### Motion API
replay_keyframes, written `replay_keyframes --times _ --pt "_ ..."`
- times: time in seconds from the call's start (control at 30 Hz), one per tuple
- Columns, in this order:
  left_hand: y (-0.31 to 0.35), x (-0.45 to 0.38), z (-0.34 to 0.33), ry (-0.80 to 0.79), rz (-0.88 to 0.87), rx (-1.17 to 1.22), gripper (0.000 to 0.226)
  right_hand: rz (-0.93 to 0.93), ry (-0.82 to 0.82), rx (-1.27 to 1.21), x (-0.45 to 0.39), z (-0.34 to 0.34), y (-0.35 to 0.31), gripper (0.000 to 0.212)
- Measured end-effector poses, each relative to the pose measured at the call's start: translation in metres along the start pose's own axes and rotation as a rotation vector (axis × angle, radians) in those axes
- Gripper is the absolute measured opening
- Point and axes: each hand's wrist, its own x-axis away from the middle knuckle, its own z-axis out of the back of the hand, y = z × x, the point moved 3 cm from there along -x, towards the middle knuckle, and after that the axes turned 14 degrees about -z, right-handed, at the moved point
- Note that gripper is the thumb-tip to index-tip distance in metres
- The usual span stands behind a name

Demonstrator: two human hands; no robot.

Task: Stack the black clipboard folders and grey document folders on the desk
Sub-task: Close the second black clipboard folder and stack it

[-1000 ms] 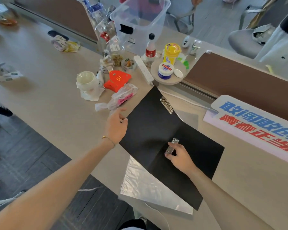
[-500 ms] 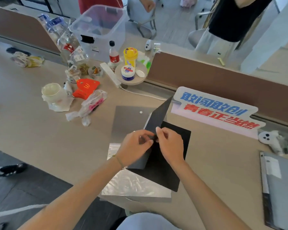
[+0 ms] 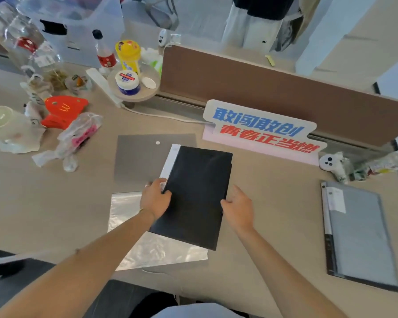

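Arms: both reach fwd from the near desk edge, meeting at the black folder.
Left hand [image 3: 155, 198]: fingers curled on the folder's left edge, thumb on top; has hold of it.
Right hand [image 3: 238, 207]: half open, fingertips touching the folder's right edge, steadying, not clamped.
Black clipboard folder [image 3: 193, 196]: shut flat now; 0.5 s ago its cover stood half raised, 1 s ago it lay fully open w/ clips showing. White paper peeks out along its left side.
Under it: clear plastic sleeve [image 3: 147, 249] at the near end, grey sheet [image 3: 138, 157] at the far left; folder overlaps both.
Grey document folder [image 3: 359, 232]: far right on the desk [image 3: 55, 214], well apart, untouched.
Meaning: closing step looks done; folder seems ready to stack, prob. next w/ the grey one.
Far: slogan sign [image 3: 262, 131], then clutter of bottles and bags by the divider.
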Motion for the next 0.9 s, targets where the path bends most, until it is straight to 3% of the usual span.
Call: replay_keyframes --times 0.2,0.33,0.47,0.53,0.73,0.9 --pt "-0.004 -0.016 -0.009 -0.055 0.051 -0.028 0.054 -0.078 -0.182 0.250 -0.025 -0.022 0.021 0.061" --pt "0.005 -0.026 -0.004 -0.003 0.081 0.093 0.046 -0.106 -0.282 0.315 -0.032 -0.032 0.025 0.060" --pt "-0.004 -0.040 0.003 0.129 0.192 0.377 0.046 -0.104 -0.279 0.295 -0.036 -0.033 0.027 0.055" --pt "-0.001 -0.041 0.003 0.115 0.184 0.453 0.038 -0.099 -0.265 0.279 -0.037 -0.032 0.027 0.052" --pt "0.029 -0.023 -0.002 0.072 0.118 0.467 0.021 -0.130 -0.259 0.203 -0.037 -0.020 0.028 0.050" --pt "0.054 -0.004 -0.006 0.110 0.060 0.472 0.017 -0.188 -0.242 -0.013 -0.043 -0.001 0.034 0.049"
